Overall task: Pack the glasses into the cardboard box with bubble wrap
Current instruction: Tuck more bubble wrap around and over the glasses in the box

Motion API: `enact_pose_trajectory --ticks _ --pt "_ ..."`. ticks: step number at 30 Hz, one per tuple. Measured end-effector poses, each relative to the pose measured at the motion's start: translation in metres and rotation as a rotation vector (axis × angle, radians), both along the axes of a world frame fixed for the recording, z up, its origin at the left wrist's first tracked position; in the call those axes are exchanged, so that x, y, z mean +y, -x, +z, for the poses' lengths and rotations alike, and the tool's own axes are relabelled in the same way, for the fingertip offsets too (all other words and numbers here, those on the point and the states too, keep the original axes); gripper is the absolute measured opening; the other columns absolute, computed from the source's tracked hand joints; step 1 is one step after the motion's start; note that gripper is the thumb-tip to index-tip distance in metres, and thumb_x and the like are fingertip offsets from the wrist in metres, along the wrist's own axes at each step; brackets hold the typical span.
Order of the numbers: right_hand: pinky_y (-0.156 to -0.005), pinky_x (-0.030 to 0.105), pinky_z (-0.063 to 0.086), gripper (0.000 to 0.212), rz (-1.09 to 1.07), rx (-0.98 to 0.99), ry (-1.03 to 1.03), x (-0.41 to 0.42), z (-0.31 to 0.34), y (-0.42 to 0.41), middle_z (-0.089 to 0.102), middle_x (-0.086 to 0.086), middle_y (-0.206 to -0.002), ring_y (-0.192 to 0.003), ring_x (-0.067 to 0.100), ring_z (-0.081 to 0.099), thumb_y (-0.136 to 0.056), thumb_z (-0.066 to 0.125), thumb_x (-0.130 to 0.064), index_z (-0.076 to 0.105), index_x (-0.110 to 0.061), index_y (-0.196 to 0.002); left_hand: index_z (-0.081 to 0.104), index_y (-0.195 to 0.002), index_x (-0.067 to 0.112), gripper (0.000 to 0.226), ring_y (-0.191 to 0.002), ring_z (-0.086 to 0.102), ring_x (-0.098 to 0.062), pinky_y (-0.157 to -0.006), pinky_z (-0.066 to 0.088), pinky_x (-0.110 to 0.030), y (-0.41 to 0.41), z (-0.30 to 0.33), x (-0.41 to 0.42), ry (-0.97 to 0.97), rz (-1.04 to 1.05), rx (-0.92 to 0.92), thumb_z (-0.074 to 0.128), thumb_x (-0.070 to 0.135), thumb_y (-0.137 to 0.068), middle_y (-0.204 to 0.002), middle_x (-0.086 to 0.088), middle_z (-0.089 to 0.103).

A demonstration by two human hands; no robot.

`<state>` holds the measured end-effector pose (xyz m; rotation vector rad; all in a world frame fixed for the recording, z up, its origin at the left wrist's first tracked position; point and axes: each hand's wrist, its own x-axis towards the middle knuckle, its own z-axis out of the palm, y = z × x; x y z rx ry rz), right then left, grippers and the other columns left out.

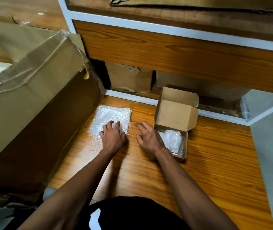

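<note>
Far left, a large cardboard carton [33,90] with loose clear tape, standing on the wooden surface [207,163]. Next, a bubble wrap sheet [111,118] lying flat on the wood. On its near right part, the left hand [112,136], palm down, fingers [111,125] spread and only slightly bent, resting on the sheet, gripping nothing. Just beside it, the right hand [149,136], fingers spread and loosely curved over bare wood between sheet and box, holding nothing; contact with the wood unclear. Further right, the small cardboard box [175,117], lid flaps open, with a bubble-wrapped bundle [172,141] inside; glasses themselves not distinguishable.
</note>
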<state>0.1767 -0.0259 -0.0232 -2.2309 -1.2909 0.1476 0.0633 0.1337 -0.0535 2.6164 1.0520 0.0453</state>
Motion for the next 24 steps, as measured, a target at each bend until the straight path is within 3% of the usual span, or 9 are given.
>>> enact_pose_trajectory --ticks 4,10,14,17,20,24 --pt "-0.102 0.041 0.054 0.054 0.006 0.118 0.166 0.033 -0.004 0.003 0.049 0.004 -0.150 -0.126 0.026 0.057 -0.100 0.058 -0.026 0.049 -0.017 -0.153 0.052 -0.148 0.020 0.050 -0.133 0.045 -0.035 -0.103 0.036 -0.055 0.001 -0.003 0.014 -0.007 -0.033 0.028 0.052 0.043 -0.104 -0.147 -0.012 0.054" --pt "-0.115 0.043 0.045 0.059 -0.008 0.149 0.297 0.060 -0.011 0.005 0.032 0.009 -0.163 -0.144 0.031 0.042 -0.102 0.060 -0.025 0.040 -0.019 -0.158 0.059 -0.137 0.023 0.038 -0.121 0.052 -0.032 -0.094 0.036 -0.050 -0.009 0.000 0.031 -0.017 -0.015 -0.089 0.055 0.034 -0.101 -0.130 -0.009 0.062" --pt "-0.114 0.046 0.045 0.051 -0.045 0.110 0.397 0.072 -0.013 0.006 0.024 0.010 -0.166 -0.147 0.033 0.034 -0.103 0.061 -0.032 0.050 -0.018 -0.151 0.052 -0.149 0.027 0.051 -0.133 0.042 -0.034 -0.098 0.038 -0.052 -0.019 0.003 0.055 -0.036 -0.014 -0.026 0.060 0.034 -0.099 -0.152 -0.006 0.048" --pt "-0.115 0.047 0.045 0.047 -0.067 0.100 0.427 0.076 -0.014 0.006 0.022 0.009 -0.168 -0.148 0.032 0.030 -0.104 0.059 -0.035 0.055 -0.016 -0.147 0.037 -0.159 0.036 0.061 -0.146 0.025 -0.037 -0.108 0.034 -0.057 -0.028 0.003 0.073 -0.008 -0.080 0.094 0.059 0.037 -0.102 -0.171 -0.002 0.021" --pt "-0.113 0.049 0.046 0.043 -0.091 0.059 0.413 0.079 -0.017 0.005 0.019 0.009 -0.169 -0.147 0.033 0.029 -0.103 0.059 -0.036 0.059 -0.017 -0.141 0.038 -0.157 0.037 0.056 -0.152 0.015 -0.043 -0.113 0.030 -0.064 -0.036 0.002 0.084 -0.017 -0.152 0.161 0.058 0.035 -0.105 -0.175 -0.007 0.004" --pt "-0.114 0.053 0.043 0.036 -0.116 0.074 0.431 0.085 -0.019 0.002 0.013 0.007 -0.172 -0.147 0.034 0.024 -0.103 0.059 -0.038 0.062 -0.020 -0.134 0.052 -0.140 0.031 0.045 -0.150 0.015 -0.044 -0.112 0.028 -0.064 -0.042 0.004 0.088 -0.006 -0.148 0.137 0.069 0.033 -0.098 -0.172 -0.011 0.005"
